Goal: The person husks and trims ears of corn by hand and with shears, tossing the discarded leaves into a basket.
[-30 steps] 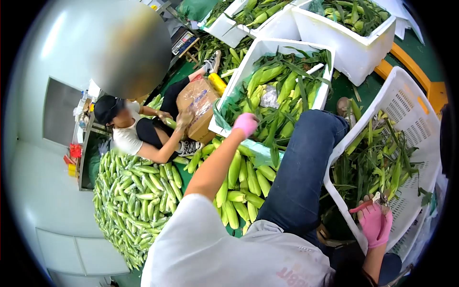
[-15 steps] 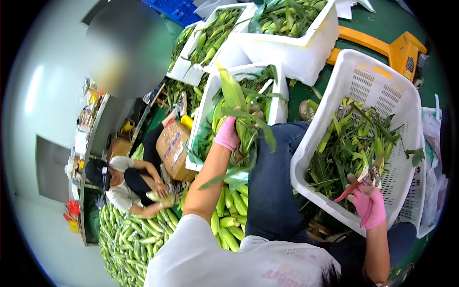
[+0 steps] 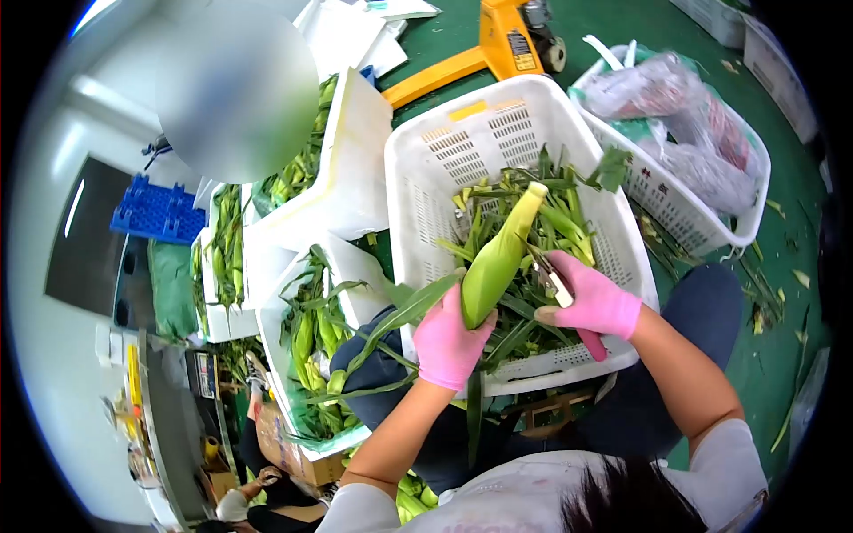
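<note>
In a pink glove, my left hand [image 3: 451, 345] is closed round the leafy lower end of a green corn cob [image 3: 494, 269]. The cob's pale stalk end points up and to the right. My right hand [image 3: 591, 300], also gloved in pink, grips red-handled pruning shears [image 3: 557, 282], whose metal part lies just right of the cob. Both hands are above a white slotted crate [image 3: 426, 178] that holds cut husks and leaves [image 3: 569, 218].
Foam boxes of unhusked corn [image 3: 351, 169] stand at the left. A crate of plastic bags [image 3: 711, 213] is at the right, a yellow pallet jack [image 3: 511, 44] beyond. A co-worker [image 3: 267, 497] sits at the lower left beside a cardboard box.
My left hand took a corn cob from the foam box and has carried it right, over the crate. My right hand with the shears is now beside it. The view has turned right.
</note>
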`<move>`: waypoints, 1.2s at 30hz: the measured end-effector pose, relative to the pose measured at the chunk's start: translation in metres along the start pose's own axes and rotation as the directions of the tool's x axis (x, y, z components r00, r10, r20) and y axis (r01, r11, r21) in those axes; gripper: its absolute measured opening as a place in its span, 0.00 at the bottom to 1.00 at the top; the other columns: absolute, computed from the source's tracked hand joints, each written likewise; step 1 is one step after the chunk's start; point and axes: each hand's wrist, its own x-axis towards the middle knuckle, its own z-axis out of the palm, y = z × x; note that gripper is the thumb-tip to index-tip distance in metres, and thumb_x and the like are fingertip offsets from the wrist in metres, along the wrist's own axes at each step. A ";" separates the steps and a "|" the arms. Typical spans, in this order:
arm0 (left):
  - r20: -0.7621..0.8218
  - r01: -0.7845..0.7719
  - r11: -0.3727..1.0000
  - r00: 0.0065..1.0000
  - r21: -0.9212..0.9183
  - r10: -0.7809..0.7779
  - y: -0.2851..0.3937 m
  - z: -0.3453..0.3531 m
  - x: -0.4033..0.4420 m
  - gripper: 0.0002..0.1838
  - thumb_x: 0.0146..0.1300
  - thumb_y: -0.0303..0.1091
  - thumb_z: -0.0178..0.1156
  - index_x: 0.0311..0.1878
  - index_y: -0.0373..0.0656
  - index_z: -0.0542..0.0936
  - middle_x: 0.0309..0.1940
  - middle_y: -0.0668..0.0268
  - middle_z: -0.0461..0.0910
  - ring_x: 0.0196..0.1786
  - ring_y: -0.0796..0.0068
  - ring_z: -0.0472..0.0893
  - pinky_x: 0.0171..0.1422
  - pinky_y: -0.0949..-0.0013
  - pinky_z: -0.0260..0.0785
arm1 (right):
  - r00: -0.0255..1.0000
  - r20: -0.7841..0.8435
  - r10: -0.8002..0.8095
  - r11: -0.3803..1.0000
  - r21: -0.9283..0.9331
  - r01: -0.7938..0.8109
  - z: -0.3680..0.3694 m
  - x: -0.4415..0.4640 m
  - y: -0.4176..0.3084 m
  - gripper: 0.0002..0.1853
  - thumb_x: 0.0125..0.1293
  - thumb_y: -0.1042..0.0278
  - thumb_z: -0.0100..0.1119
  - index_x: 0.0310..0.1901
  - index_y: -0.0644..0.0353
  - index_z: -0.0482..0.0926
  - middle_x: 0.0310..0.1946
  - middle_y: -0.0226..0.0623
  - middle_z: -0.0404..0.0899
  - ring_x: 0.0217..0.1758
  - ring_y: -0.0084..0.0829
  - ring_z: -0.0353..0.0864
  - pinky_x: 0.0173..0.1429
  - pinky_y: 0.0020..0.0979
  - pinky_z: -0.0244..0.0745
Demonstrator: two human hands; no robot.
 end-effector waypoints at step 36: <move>0.516 0.414 0.376 0.825 -0.829 0.232 -0.058 -0.006 0.030 0.43 0.59 0.53 0.74 0.68 0.35 0.70 0.56 0.56 0.80 0.53 0.66 0.84 0.56 0.64 0.79 | 0.905 -0.425 -0.014 0.922 -0.355 -0.152 -0.033 0.024 -0.002 0.33 0.58 0.61 0.75 0.62 0.65 0.74 0.45 0.51 0.86 0.47 0.47 0.86 0.54 0.41 0.80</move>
